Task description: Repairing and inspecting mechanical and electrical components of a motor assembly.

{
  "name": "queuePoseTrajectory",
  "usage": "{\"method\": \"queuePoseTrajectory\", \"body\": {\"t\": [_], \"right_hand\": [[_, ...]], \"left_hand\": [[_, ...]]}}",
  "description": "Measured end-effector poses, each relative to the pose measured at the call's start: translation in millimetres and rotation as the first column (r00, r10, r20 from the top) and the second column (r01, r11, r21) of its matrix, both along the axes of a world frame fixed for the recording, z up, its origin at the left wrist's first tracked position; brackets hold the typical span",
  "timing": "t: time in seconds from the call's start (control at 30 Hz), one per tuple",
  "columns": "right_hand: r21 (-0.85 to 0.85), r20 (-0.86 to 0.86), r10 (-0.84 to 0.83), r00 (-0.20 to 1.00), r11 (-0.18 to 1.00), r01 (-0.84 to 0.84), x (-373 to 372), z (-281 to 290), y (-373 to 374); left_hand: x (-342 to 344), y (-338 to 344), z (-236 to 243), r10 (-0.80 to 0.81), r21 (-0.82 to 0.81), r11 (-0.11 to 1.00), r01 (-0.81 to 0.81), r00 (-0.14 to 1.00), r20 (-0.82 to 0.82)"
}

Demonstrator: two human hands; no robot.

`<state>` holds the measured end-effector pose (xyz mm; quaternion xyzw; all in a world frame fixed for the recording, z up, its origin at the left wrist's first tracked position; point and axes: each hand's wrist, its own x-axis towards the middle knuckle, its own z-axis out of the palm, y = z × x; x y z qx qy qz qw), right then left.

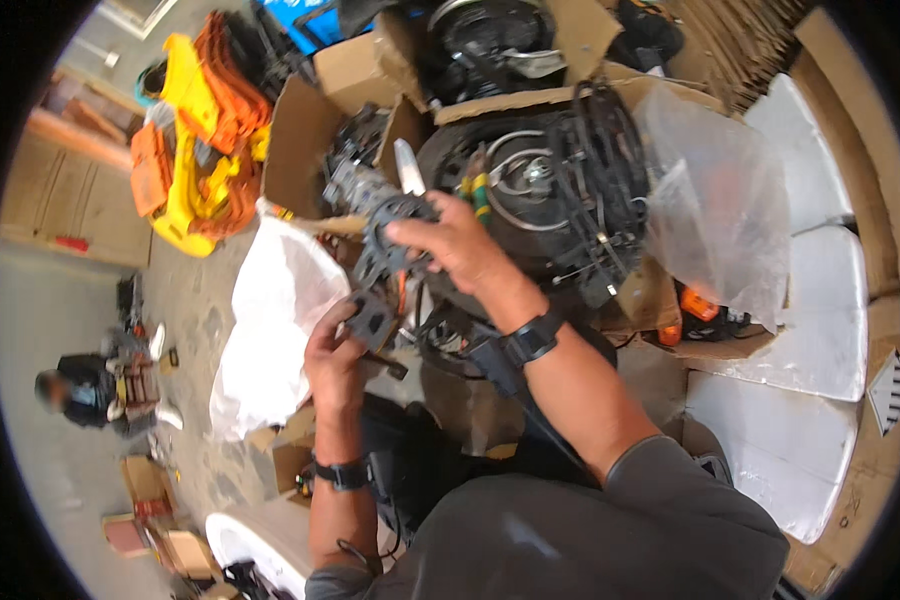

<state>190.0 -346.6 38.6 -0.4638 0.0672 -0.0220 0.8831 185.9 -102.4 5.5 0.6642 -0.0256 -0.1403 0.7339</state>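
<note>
My right hand (452, 243) is closed round a dark grey mechanical part (382, 215), thumb laid across it. A silver blade (407, 167) sticks up beside those fingers; whether the hand holds it too is unclear. My left hand (335, 352), lower and to the left, grips a dark grey blocky piece (372, 322) between thumb and fingers. The two pieces nearly meet, and I cannot tell if they are joined. Just beyond my right hand lie pliers (480, 185) with green and yellow handles, on a round black surface (515, 225).
Black cables (605, 190) heap up at the right beside a clear plastic bag (715, 200). An open cardboard box (295, 140) stands ahead, a white bag (275, 325) to the left. Yellow and orange plastic parts (195, 110) are piled far left. Another person (95, 390) sits at the left.
</note>
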Motion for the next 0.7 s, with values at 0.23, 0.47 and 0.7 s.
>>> {"method": "queuePoseTrajectory", "body": {"t": [0.23, 0.47, 0.7], "right_hand": [[-0.056, 0.041, 0.025, 0.999, 0.998, -0.022, 1, 1, 1], [-0.317, 0.034, 0.434, 0.9, 0.859, -0.402, -18, -1, 34], [-0.705, -0.078, 0.592, 0.802, 0.536, -0.465, -36, -11, 67]], "left_hand": [[-9, 0, -3, 0.058, -0.148, 0.987, -0.069, 0.995, -0.077], [-35, 3, -7, -0.16, -0.188, 0.97, 0.155, 0.987, -0.014], [-72, 25, -31, -0.243, -0.18, 0.959, 0.218, 0.961, -0.13]]}}
